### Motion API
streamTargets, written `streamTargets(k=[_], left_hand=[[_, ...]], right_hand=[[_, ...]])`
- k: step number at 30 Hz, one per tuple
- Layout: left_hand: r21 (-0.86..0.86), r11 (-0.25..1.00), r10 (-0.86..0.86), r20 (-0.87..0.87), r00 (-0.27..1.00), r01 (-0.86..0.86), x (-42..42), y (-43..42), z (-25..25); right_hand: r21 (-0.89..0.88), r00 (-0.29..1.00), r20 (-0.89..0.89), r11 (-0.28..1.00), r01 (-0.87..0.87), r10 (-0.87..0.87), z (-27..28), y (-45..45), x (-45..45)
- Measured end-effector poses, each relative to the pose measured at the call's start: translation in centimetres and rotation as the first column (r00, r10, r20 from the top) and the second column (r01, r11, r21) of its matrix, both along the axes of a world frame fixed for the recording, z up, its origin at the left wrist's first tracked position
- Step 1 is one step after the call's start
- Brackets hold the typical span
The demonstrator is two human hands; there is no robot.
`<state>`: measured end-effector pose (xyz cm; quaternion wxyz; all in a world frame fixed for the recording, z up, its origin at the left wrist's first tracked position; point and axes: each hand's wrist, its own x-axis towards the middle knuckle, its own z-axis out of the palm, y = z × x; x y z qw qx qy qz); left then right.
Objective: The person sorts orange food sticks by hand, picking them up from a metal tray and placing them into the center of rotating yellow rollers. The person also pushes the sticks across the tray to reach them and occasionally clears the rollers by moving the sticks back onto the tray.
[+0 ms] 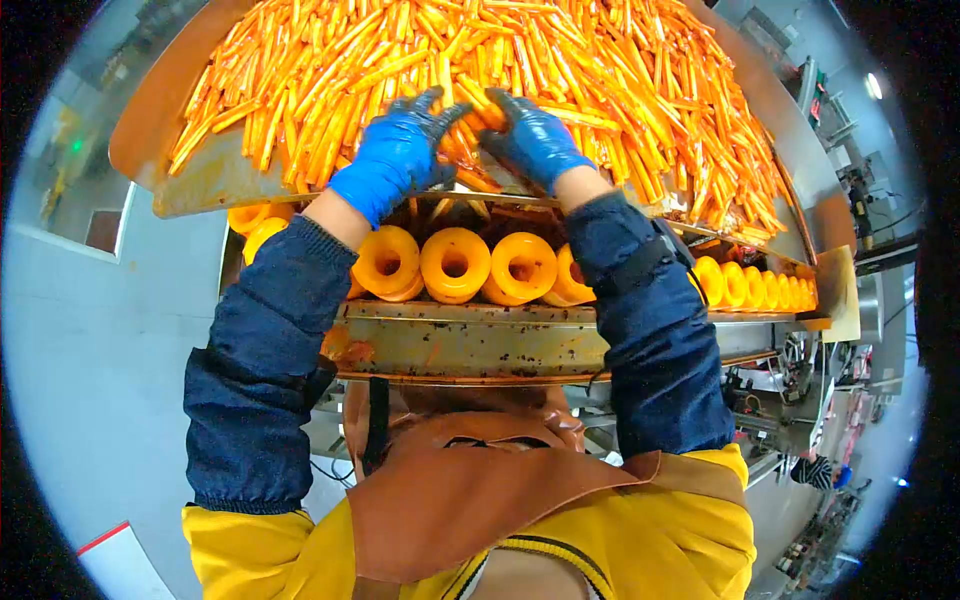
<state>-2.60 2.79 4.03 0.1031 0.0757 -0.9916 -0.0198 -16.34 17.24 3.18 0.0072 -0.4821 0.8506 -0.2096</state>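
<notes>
Nearby, a smooth brown apron (440, 500) faces a row of hollow orange cylinders (437, 265). Beyond, the blue-gloved left hand (402, 145) and right hand (536, 140), half-curled, touch thin, shiny orange sticks (660, 90) heaped on a metal tray (225, 186); I cannot tell whether either grips any.

Mtl tray (232, 184) w/ orng sticks (590, 70)
</notes>
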Motion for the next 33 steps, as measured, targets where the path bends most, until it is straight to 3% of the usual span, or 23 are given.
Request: streamTargets(k=[1, 4, 7, 8, 9, 11, 12, 14, 15, 17, 18, 19, 20, 21, 23, 24, 25, 27, 28, 29, 31, 32, 33], left_hand=[[-0.05, 0.992, -0.112, 0.017, 0.994, 0.113, -0.3, 0.1, -0.1], [-0.114, 0.974, -0.184, 0.112, 0.977, 0.196, -1.9, 0.4, -0.4], [-0.057, 0.983, -0.158, 0.196, 0.968, 0.173, -3.2, 1.8, 0.7], [-0.114, 0.973, -0.18, 0.165, 0.97, 0.2, -4.3, 1.3, -0.6], [-0.113, 0.973, -0.183, 0.165, 0.969, 0.203, -5.0, 0.8, -1.2], [-0.096, 0.953, -0.268, 0.182, 0.946, 0.289, -5.9, 0.3, -1.9], [-0.073, 0.962, -0.247, 0.193, 0.95, 0.265, -5.1, 1.3, -0.4], [-0.037, 0.973, -0.216, 0.202, 0.955, 0.228, -5.7, 0.1, -1.0], [-0.001, 0.983, -0.181, 0.213, 0.96, 0.185, -5.7, -0.5, -1.3], [-0.051, 0.964, -0.25, 0.156, 0.956, 0.26, -4.5, -0.7, 0.0], [0.06, 0.978, -0.202, 0.036, 0.979, 0.199, -4.2, -0.9, 0.1], [0.175, 0.973, -0.136, -0.079, 0.988, 0.148, -3.9, -1.4, -0.1], [0.084, 0.967, -0.207, -0.299, 0.932, 0.242, -3.9, -2.3, -0.9], [0.083, 0.967, -0.208, -0.296, 0.932, 0.241, -3.8, -2.9, -1.0], [0.187, 0.967, -0.043, -0.554, 0.831, 0.175, -3.6, -3.6, -0.9], [0.098, 0.981, -0.072, -0.617, 0.784, 0.167, -3.6, -3.9, -0.6], [0.099, 0.981, -0.072, -0.615, 0.785, 0.168, -3.2, -3.4, 0.4], [0.606, 0.763, 0.207, -0.559, 0.803, 0.225, -2.2, -2.3, 2.6], [0.641, 0.735, 0.263, -0.569, 0.779, 0.22, -1.7, -1.8, 3.2], [0.64, 0.736, 0.262, -0.568, 0.78, 0.219, -0.9, -1.3, 3.8], [0.788, 0.567, 0.342, -0.49, 0.802, 0.24, 0.6, -0.3, 4.4], [0.812, 0.51, 0.37, -0.505, 0.78, 0.283, 1.2, -0.3, 3.8], [0.812, 0.511, 0.368, -0.503, 0.782, 0.283, 2.2, -0.1, 3.6]], right_hand=[[-0.001, 0.999, 0.028, 1.0, 0.016, -0.016, 0.1, 0.3, -0.9], [-0.164, 0.962, 0.266, 0.981, 0.105, -0.058, 0.9, 2.6, -2.4], [-0.249, 0.81, 0.585, 0.939, 0.237, -0.049, 1.7, 4.8, -3.5], [-0.35, 0.845, 0.534, 0.905, 0.241, -0.018, 0.9, 5.3, -4.4], [-0.271, 0.722, 0.687, 0.893, 0.359, -0.082, 2.2, 6.0, -3.4], [-0.28, 0.911, 0.352, 0.904, 0.324, -0.217, 0.9, 7.0, -5.0], [-0.281, 0.909, 0.353, 0.902, 0.329, -0.222, 1.0, 7.7, -5.2], [-0.223, 0.956, 0.115, 0.93, 0.291, -0.271, 1.0, 8.9, -5.5], [-0.224, 0.955, 0.117, 0.929, 0.293, -0.273, 1.5, 9.4, -5.3], [-0.29, 0.923, 0.196, 0.879, 0.378, -0.332, 2.8, 10.3, -4.6], [-0.434, 0.967, 0.174, 0.868, 0.243, -0.184, 2.3, 10.9, -5.2], [-0.434, 0.967, 0.176, 0.867, 0.244, -0.183, 3.1, 11.0, -4.1], [-0.358, 0.954, 0.273, 0.908, 0.217, -0.12, 4.0, 11.6, -2.6], [-0.284, 0.926, 0.372, 0.942, 0.179, -0.064, 4.7, 12.0, -1.0], [-0.252, 0.958, 0.199, 0.956, -0.153, 0.206, 4.8, 12.2, 1.6], [-0.082, 0.961, 0.02, 0.959, -0.273, 0.275, 5.2, 12.0, 2.8], [-0.078, 0.944, -0.091, 0.943, -0.324, 0.317, 3.9, 11.7, 3.7], [0.326, 0.887, -0.342, 0.925, -0.198, 0.31, 1.6, 9.7, 6.1], [0.257, 0.844, -0.363, 0.913, -0.317, 0.395, 1.3, 9.1, 7.6], [0.343, 0.82, -0.322, 0.866, -0.364, 0.473, -0.2, 8.1, 8.6], [0.241, 0.759, -0.251, 0.798, -0.552, 0.6, -1.0, 7.8, 10.3], [0.239, 0.761, -0.25, 0.8, -0.551, 0.599, -1.2, 7.9, 10.3], [0.148, 0.815, -0.114, 0.821, -0.552, 0.568, -1.3, 8.1, 10.2]])
